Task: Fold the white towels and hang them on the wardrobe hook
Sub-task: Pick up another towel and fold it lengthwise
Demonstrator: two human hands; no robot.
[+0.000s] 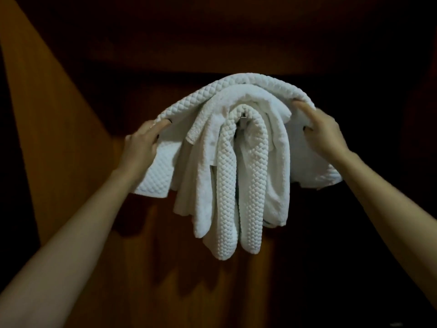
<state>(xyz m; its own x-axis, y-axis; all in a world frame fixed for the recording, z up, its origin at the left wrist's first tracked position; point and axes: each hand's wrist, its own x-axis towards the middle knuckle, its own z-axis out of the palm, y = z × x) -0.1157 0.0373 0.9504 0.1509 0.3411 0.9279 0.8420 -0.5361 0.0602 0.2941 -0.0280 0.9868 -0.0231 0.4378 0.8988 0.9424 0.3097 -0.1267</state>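
Forearms first, closest to the lens: the left forearm rises from the bottom left corner and the right forearm from the bottom right, both bare, both reaching up and inward. At their ends the hands meet a bundle of white towels, high in the middle of the head view.

And the left hand has a proper hold: thumb on top, fingers curled beneath the left end of the outer towel, the waffle-textured one arching over everything else. Over on the other side, the right hand clutches that same towel's right end, forefinger laid along the top edge, the other fingers tucked into the cloth. So both hands are clasping the one towel, spread like a canopy, its two ends drooping below the wrists.

Under that arch sits a smooth terry towel, folded and draped, its layers hanging down on either side. Innermost, a second waffle towel loops in a narrow upside-down U, both tails dangling lowest of all. At the crest of that loop a small pale bit of hardware peeks through the gap, too small to tell what it is.

Behind the bundle is the wardrobe's dark wooden back panel, deep in shadow, with towel shadows on it. On the left, a lighter wooden side panel slants down from the top corner.
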